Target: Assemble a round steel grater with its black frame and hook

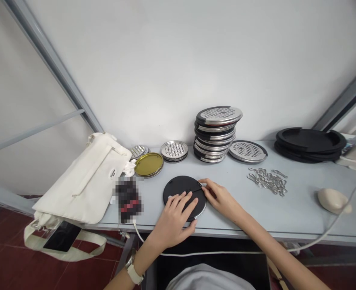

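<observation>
A round black disc (176, 184) with a silvery rim showing at its lower right lies near the table's front edge. My left hand (177, 215) rests on top of it, fingers spread over the surface and thumb by the near rim. At the disc's right edge, my right hand (218, 197) pinches a small metal clip (200, 185), partly covered by the fingertips. A thin line runs across the black face towards that clip. Similar loose metal clips (268, 183) lie in a heap to the right.
Behind stand a tall stack of perforated metal discs with black covers (216, 141), one more such disc (247, 151), grater discs (174, 150) and gold lids (149, 164). Black trays (309, 143), a computer mouse (332, 200), a white bag (87, 177) and a cable (211, 253) flank the workspace.
</observation>
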`<state>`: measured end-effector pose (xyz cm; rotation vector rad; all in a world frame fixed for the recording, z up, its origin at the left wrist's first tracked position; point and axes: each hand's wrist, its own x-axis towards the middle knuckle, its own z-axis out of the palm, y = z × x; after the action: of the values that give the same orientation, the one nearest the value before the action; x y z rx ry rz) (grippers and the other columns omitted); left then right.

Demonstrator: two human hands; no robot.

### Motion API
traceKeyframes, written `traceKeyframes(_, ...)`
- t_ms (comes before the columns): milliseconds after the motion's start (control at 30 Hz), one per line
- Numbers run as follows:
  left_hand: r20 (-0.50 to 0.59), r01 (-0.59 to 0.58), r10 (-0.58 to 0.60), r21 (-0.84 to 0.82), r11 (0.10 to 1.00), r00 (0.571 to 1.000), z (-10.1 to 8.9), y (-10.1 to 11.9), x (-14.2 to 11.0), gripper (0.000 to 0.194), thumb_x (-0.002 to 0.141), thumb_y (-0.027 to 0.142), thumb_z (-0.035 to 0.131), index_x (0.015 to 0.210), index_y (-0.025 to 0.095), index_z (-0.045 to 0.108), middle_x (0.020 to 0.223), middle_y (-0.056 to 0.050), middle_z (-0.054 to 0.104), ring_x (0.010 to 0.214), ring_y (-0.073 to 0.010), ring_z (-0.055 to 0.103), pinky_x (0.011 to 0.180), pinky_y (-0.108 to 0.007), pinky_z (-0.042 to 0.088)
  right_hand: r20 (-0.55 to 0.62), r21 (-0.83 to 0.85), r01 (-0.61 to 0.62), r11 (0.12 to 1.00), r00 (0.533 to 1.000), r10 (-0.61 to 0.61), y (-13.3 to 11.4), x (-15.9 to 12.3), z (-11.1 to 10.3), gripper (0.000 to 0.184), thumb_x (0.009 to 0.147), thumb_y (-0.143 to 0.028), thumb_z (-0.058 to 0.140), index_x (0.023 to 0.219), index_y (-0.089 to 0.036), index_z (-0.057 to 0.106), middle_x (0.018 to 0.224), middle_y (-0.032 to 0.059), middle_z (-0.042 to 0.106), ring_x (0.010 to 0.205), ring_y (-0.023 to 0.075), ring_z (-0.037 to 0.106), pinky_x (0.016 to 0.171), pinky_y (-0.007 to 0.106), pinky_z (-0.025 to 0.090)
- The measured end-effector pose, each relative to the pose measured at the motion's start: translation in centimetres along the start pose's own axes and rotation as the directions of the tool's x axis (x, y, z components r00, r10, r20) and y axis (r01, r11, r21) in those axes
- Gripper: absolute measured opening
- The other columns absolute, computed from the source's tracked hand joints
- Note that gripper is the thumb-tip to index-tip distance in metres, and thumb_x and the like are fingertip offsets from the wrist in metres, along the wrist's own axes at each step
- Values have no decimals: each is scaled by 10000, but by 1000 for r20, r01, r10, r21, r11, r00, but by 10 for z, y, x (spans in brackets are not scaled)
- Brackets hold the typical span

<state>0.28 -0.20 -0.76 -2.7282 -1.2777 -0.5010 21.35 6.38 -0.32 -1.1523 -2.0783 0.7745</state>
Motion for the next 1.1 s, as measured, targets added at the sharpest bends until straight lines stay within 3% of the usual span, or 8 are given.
traceKeyframes(467,-1,-5,5,-7,1000,1000,0,0,0,590,893,287,499,1454,199,338,1484,-97,370,1335,-289,368,1060,-474,335,1,7,-18,1000,1000,18,0,0,-1,280,966,-312,354,1176,-206,508,683,-8,587,575,163,556,601,266,463)
traceKeyframes(933,26,4,-3,-21,1000,1000,0,0,0,582,907,291,486,1459,186,332,1502,-85,338,1351,-288,331,1083,-467,299,-6,25,-22,999,1000,22,0,0,-1,254,962,-317,370,1156,-216,500,651,-33,525,561,157,520,582,249,426)
traceKeyframes(1100,28,1,-1,-2,1000,1000,1,0,0,597,898,287,497,1461,187,327,1502,-88,336,1353,-288,329,1083,-463,302,-27,4,-34,999,999,34,0,-1,0,210,968,-329,375,1069,-223,524,593,-52,471,524,157,489,568,255,413)
